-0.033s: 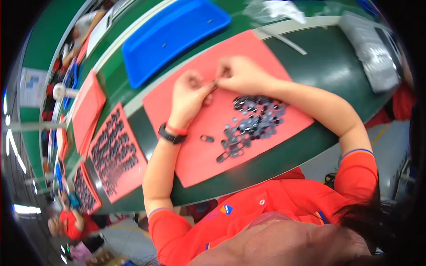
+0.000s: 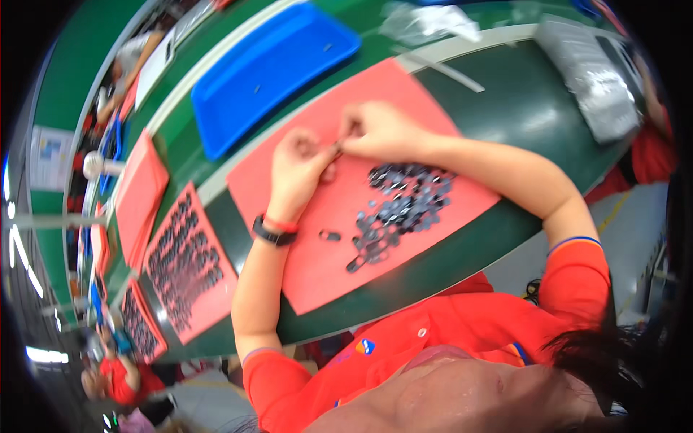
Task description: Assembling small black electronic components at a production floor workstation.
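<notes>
Over the far part of a pink sheet [image 2: 317,281], my left hand [image 2: 294,172] and my right hand [image 2: 382,136] meet fingertip to fingertip. Both are closed in a pinch around a small dark piece [image 2: 337,146], mostly hidden by the fingers. A loose pile of small black and grey oval pieces [image 2: 404,202] lies on the sheet, nearer to me and below my right forearm. One dark oval piece with a lighter part [image 2: 330,235] lies apart, left of the pile. A dark band and a red band circle my left wrist.
Left of the sheet, another pink sheet [image 2: 224,285] carries rows of dark pieces. Stacked pink sheets [image 2: 141,195] lie beyond it. A blue tray [image 2: 216,141] stands at the far side, holding two small bits. Clear plastic [image 2: 429,23] and a silvery wrapped pack [image 2: 595,86] lie at far right.
The view has shifted slightly, so table and hands sit a little lower and further left in the picture. The hands keep the same pinch.
</notes>
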`<action>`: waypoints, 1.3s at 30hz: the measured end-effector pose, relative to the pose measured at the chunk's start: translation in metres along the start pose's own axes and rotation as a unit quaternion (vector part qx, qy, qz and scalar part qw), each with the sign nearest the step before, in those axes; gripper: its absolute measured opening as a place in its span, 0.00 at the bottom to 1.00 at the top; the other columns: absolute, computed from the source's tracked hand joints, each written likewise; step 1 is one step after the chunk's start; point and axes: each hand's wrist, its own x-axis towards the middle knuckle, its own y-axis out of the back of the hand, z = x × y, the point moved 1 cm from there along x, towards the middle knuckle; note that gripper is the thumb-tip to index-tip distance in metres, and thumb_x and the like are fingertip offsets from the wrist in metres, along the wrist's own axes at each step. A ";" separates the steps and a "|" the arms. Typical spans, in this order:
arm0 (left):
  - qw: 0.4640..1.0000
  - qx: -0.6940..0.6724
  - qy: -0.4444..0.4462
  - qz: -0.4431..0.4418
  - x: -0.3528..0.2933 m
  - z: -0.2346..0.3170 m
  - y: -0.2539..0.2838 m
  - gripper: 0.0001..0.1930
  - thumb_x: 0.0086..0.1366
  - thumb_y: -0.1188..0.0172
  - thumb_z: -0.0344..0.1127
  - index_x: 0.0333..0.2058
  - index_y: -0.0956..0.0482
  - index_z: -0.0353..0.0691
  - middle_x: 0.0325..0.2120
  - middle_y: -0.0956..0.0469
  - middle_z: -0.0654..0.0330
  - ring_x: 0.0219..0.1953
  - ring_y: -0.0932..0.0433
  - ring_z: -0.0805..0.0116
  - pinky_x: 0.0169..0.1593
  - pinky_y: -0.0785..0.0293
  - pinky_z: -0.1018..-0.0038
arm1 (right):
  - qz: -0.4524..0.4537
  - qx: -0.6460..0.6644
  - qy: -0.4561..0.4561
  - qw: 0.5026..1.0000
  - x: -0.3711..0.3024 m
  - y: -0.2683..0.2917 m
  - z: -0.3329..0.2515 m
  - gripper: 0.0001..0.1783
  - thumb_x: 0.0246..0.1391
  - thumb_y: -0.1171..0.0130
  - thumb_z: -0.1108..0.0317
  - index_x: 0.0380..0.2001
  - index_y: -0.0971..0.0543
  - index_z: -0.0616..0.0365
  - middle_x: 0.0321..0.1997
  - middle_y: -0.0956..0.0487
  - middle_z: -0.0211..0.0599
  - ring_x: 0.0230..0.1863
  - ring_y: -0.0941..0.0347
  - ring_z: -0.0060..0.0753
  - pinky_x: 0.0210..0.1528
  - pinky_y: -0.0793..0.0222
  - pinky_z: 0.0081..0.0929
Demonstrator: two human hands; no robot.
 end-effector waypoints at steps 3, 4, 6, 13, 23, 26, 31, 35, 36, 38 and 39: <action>1.000 -0.003 0.001 -0.007 0.000 -0.005 -0.004 0.09 0.55 0.43 0.23 0.33 0.34 0.35 0.21 0.25 0.58 0.18 0.26 0.73 0.21 0.30 0.81 | 0.008 -0.005 0.000 1.000 -0.005 0.004 0.004 0.12 0.35 0.42 0.62 0.22 0.23 0.59 0.25 0.22 0.43 0.31 0.25 0.40 0.35 0.31 0.32; 1.000 -0.004 0.004 -0.007 0.000 -0.005 -0.004 0.09 0.55 0.44 0.23 0.33 0.34 0.35 0.22 0.24 0.58 0.18 0.26 0.73 0.21 0.30 0.81 | 0.010 -0.010 -0.002 1.000 -0.008 0.004 0.001 0.11 0.35 0.42 0.62 0.22 0.22 0.59 0.25 0.22 0.42 0.30 0.25 0.41 0.34 0.31 0.33; 1.000 0.004 0.002 -0.024 -0.001 -0.003 -0.007 0.09 0.55 0.44 0.22 0.33 0.34 0.35 0.22 0.25 0.57 0.18 0.26 0.73 0.22 0.30 0.80 | 0.020 -0.014 0.005 1.000 -0.012 0.004 0.003 0.11 0.35 0.41 0.63 0.22 0.22 0.59 0.25 0.22 0.42 0.30 0.25 0.41 0.34 0.31 0.34; 1.000 0.009 -0.016 -0.024 -0.005 0.006 -0.011 0.08 0.55 0.44 0.22 0.30 0.34 0.38 0.21 0.25 0.59 0.18 0.30 0.77 0.23 0.35 0.83 | 0.040 -0.024 0.024 0.999 -0.009 0.004 0.002 0.10 0.34 0.41 0.63 0.20 0.23 0.58 0.23 0.22 0.39 0.28 0.25 0.40 0.31 0.31 0.33; 1.000 0.009 -0.030 -0.002 -0.003 0.009 -0.016 0.11 0.54 0.43 0.22 0.25 0.38 0.41 0.20 0.26 0.60 0.15 0.35 0.81 0.19 0.41 0.86 | 0.043 -0.021 0.025 0.999 -0.009 0.003 0.003 0.08 0.35 0.41 0.63 0.19 0.24 0.56 0.23 0.22 0.35 0.28 0.26 0.39 0.30 0.32 0.34; 0.999 0.009 -0.028 -0.016 -0.002 0.006 -0.014 0.10 0.53 0.44 0.21 0.25 0.37 0.41 0.19 0.26 0.62 0.15 0.36 0.81 0.19 0.41 0.86 | 0.036 -0.035 0.021 0.999 -0.010 0.003 0.003 0.09 0.35 0.41 0.63 0.20 0.24 0.56 0.23 0.22 0.35 0.29 0.26 0.39 0.30 0.32 0.34; 0.999 0.021 -0.030 -0.017 0.000 -0.001 -0.005 0.09 0.53 0.44 0.21 0.30 0.34 0.38 0.19 0.27 0.64 0.15 0.36 0.81 0.18 0.41 0.86 | 0.040 -0.071 0.028 0.996 -0.010 -0.001 0.000 0.10 0.34 0.40 0.61 0.20 0.24 0.56 0.24 0.22 0.35 0.29 0.25 0.38 0.30 0.32 0.35; 0.999 0.009 -0.030 -0.036 -0.003 0.005 -0.007 0.09 0.53 0.44 0.22 0.31 0.34 0.37 0.19 0.28 0.65 0.15 0.35 0.82 0.19 0.41 0.87 | 0.043 -0.035 0.031 0.998 -0.014 0.001 -0.003 0.11 0.33 0.39 0.60 0.19 0.23 0.55 0.24 0.22 0.34 0.29 0.25 0.38 0.31 0.32 0.34; 0.999 0.014 -0.027 -0.040 -0.003 0.006 -0.008 0.09 0.53 0.44 0.22 0.32 0.33 0.37 0.19 0.28 0.65 0.15 0.35 0.82 0.19 0.40 0.87 | 0.043 -0.035 0.023 0.998 -0.015 0.001 -0.003 0.11 0.32 0.39 0.60 0.19 0.23 0.55 0.23 0.22 0.34 0.29 0.25 0.37 0.31 0.32 0.34; 0.998 0.018 -0.026 -0.045 -0.002 0.004 -0.007 0.09 0.53 0.44 0.22 0.33 0.32 0.35 0.19 0.28 0.65 0.16 0.34 0.82 0.20 0.39 0.87 | 0.041 -0.037 0.024 0.998 -0.014 0.001 -0.003 0.11 0.32 0.39 0.60 0.19 0.23 0.55 0.24 0.22 0.34 0.29 0.25 0.37 0.31 0.32 0.34; 0.998 0.018 -0.028 -0.046 -0.002 0.004 -0.007 0.09 0.53 0.44 0.22 0.33 0.32 0.35 0.19 0.28 0.65 0.16 0.34 0.82 0.20 0.39 0.87 | 0.038 -0.038 0.025 0.998 -0.014 0.001 -0.002 0.11 0.32 0.39 0.59 0.19 0.23 0.55 0.24 0.22 0.34 0.29 0.25 0.37 0.31 0.32 0.34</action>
